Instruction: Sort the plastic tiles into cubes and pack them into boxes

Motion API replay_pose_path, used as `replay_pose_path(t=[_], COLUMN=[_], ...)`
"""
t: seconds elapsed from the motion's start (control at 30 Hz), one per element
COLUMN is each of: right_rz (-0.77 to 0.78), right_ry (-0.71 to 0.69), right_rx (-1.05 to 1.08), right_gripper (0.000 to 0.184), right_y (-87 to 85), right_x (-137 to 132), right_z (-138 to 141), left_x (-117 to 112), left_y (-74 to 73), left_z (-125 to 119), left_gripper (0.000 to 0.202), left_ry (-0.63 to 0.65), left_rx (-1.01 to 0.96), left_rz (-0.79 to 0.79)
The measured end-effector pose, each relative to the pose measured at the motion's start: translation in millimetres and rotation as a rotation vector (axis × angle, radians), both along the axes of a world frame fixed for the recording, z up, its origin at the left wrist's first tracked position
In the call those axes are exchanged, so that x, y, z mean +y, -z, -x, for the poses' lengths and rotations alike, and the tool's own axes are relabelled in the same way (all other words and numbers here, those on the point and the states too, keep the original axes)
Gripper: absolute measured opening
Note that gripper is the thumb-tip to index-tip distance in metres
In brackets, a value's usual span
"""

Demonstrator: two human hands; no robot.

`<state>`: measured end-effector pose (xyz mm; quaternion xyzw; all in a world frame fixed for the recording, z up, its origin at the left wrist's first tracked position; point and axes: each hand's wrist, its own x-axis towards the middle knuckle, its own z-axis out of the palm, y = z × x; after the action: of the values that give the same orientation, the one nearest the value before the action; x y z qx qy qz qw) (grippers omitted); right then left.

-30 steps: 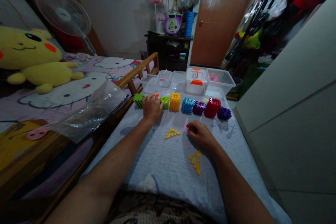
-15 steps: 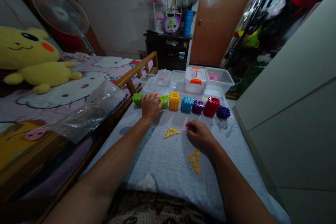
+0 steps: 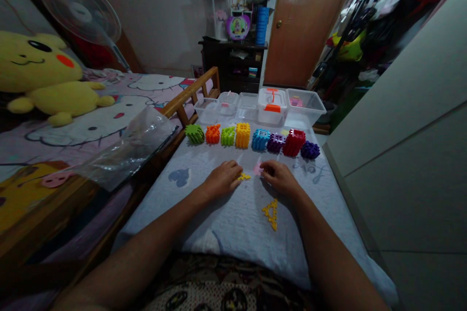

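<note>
My left hand (image 3: pixel 224 178) lies low over the cloth, fingers together and bent onto a flat yellow triangular toy piece (image 3: pixel 244 176) with notched edges. The hand hides this piece's left part. My right hand (image 3: pixel 280 176) is closed, thumb and fingers curled at the edge of a small pale pink piece (image 3: pixel 258 169), whose exact shape I cannot make out. Nearer to me lies a second yellow triangular piece (image 3: pixel 270 215), untouched. Beyond both hands stands a row of notched block shapes, among them an orange one (image 3: pixel 212 134), a yellow one (image 3: pixel 242 135) and a red one (image 3: pixel 294 143).
Clear plastic boxes, one a lidded box (image 3: pixel 272 107) with orange clips, line the far end of the cloth-covered surface (image 3: pixel 226 223). A wooden rail (image 3: pixel 189 96) and a crumpled clear bag (image 3: pixel 136 138) are at left. A white cabinet (image 3: pixel 408 155) borders the right.
My left hand has come back from the green and orange blocks to the yellow triangular piece, uncovering the orange block. My right hand has stayed by the pink piece.
</note>
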<state>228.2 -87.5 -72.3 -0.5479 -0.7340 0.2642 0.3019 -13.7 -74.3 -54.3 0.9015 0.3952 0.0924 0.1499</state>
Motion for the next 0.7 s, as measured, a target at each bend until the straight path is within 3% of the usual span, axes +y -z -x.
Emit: replay_pose_path(t=[0.13,0.23,0.37,0.43,0.6,0.7], right_rz=[0.012,0.014,-0.001,-0.003,0.014,0.007], right_ry=[-0.005,-0.011,0.007,0.019,0.012,0.001], right_rx=[0.034,0.054,0.073,0.079,0.082,0.080], right_gripper=[0.023,0.023,0.024,0.024,0.023,0.023], right_y=[1.8,3.2,5.1,5.3,2.3,0.1], right_x=[1,2,3,2,1,1], right_z=[-1,-1,-1,-1,-1,-1], left_x=[3,-13,-51,-66,-70,-64], left_y=[1.8,-5.4,-13.7,-11.6,7.6,15.8], left_z=[-5,-15,-38,-50,-67,-67], left_gripper=[0.031,0.034,0.032,0.035,0.014,0.017], left_ry=[-0.067,-0.074,0.340,0.462,0.482,0.542], left_rx=[-0.062,-0.126,-0.140,-0.105,-0.017,0.002], left_rz=[-0.071,-0.168,-0.089,-0.077,-0.256,-0.389])
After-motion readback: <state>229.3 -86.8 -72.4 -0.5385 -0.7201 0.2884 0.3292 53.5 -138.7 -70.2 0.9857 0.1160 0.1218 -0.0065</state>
